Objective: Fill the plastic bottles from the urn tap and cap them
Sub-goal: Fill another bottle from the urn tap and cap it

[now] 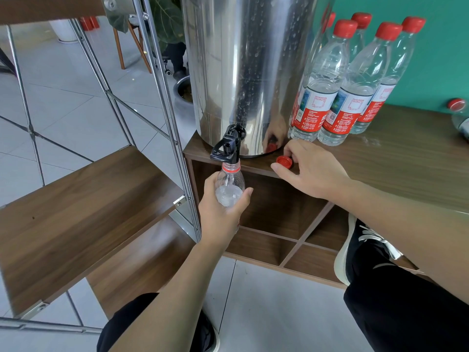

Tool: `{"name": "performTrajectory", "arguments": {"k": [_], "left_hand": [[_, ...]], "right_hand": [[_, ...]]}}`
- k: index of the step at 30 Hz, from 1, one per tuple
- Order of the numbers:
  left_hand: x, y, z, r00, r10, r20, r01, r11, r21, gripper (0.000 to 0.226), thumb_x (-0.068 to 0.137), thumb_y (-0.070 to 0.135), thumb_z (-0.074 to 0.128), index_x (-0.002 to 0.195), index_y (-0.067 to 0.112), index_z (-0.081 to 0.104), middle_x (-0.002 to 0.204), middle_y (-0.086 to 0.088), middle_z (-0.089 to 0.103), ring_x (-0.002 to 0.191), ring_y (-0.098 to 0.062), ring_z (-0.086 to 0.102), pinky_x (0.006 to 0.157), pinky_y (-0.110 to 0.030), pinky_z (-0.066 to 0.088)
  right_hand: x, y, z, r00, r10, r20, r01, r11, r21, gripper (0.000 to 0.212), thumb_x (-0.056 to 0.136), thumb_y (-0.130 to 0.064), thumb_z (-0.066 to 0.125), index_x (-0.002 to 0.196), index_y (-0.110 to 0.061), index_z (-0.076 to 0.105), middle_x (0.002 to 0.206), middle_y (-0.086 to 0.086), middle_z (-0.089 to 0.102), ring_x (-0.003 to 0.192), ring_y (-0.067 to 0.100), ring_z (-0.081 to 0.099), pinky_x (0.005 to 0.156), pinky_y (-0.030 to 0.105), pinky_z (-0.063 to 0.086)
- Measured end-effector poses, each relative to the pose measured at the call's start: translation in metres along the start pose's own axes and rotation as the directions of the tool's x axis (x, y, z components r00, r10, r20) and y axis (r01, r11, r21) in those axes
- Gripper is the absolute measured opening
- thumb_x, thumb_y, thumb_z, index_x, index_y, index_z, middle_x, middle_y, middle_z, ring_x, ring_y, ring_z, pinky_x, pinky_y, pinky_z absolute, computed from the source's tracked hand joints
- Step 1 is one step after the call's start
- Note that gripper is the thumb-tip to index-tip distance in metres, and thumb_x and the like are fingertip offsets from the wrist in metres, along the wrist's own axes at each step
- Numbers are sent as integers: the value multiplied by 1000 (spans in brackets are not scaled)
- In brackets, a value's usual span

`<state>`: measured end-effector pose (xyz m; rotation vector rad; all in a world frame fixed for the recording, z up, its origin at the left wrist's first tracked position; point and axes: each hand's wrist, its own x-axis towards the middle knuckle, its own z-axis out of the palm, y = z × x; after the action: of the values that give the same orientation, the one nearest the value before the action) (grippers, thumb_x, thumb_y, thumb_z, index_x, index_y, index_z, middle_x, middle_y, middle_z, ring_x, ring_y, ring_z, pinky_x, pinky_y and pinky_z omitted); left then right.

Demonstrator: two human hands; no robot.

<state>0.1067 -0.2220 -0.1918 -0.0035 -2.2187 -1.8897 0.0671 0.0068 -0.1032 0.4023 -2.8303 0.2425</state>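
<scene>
The left hand grips an uncapped bottle under the urn's black tap, off the cabinet's front-left corner. The right hand pinches a red cap lying at that edge.

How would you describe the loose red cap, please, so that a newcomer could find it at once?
Start at the tall stainless steel urn on the brown wooden cabinet top. Just right of its black plastic tap, at the cabinet's front edge, the small round red plastic cap lies under the right hand. Unlike the red caps behind, it sits on no bottle.
</scene>
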Motion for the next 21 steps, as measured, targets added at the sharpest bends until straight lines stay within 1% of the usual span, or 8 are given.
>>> {"name": "performTrajectory", "arguments": {"k": [2, 5, 9, 13, 16, 21], "left_hand": [[0, 0, 0, 1000, -1, 0, 1, 1000, 2, 73, 81, 42, 86, 141, 30, 47, 127, 18, 61, 116, 7, 56, 87, 0, 43], [0, 0, 0, 1000, -5, 3, 5, 1000, 6, 73, 81, 44, 85, 142, 30, 47, 128, 19, 60, 117, 10, 54, 85, 1, 42], [0, 1, -1, 1000, 0, -2, 0, 1000, 4, 72, 81, 42, 86, 141, 29, 48, 125, 22, 59, 115, 12, 54, 85, 1, 42], [0, 1, -1, 1000, 7, -5, -7, 1000, -1, 70, 81, 40, 87, 139, 29, 49, 124, 22, 61, 114, 8, 57, 87, -1, 43], [0, 2, -1, 1000, 11, -3, -11, 1000, -2, 71, 82, 39, 86, 140, 28, 49, 124, 22, 60, 115, 10, 56, 85, 0, 42], [0, 2, -1, 1000, 16, 0, -16, 1000, 3, 71, 82, 36, 86, 141, 25, 48, 125, 18, 60, 115, 10, 55, 85, 0, 42]], "right_hand": [[0, 0, 0, 1000, -3, -2, 3, 1000, 4, 42, 94, -67, 45, 100, -25, 52, 89, -9, 54, 78, 10, 53, 64, 25, 39], [-1, -1, -1, 1000, -10, -2, 10, 1000, 10, 42, 94, -66, 46, 99, -25, 52, 88, -9, 54, 78, 10, 53, 64, 26, 40], [-1, 0, -1, 1000, -8, 6, 8, 1000, 12, 42, 94, -66, 46, 101, -26, 52, 89, -10, 54, 79, 10, 53, 64, 25, 38], [-2, 0, -3, 1000, -10, 15, 9, 999, 37, 42, 94, -65, 48, 101, -25, 53, 88, -11, 51, 78, 10, 52, 65, 26, 39], [-2, 0, -3, 1000, -3, 27, 2, 999, 52, 39, 94, -63, 51, 103, -25, 53, 89, -11, 52, 80, 10, 53, 66, 26, 40], [-2, 0, -5, 999, -5, 37, 2, 997, 80, 38, 92, -62, 52, 104, -25, 53, 88, -12, 50, 81, 11, 53, 67, 28, 43]]}}
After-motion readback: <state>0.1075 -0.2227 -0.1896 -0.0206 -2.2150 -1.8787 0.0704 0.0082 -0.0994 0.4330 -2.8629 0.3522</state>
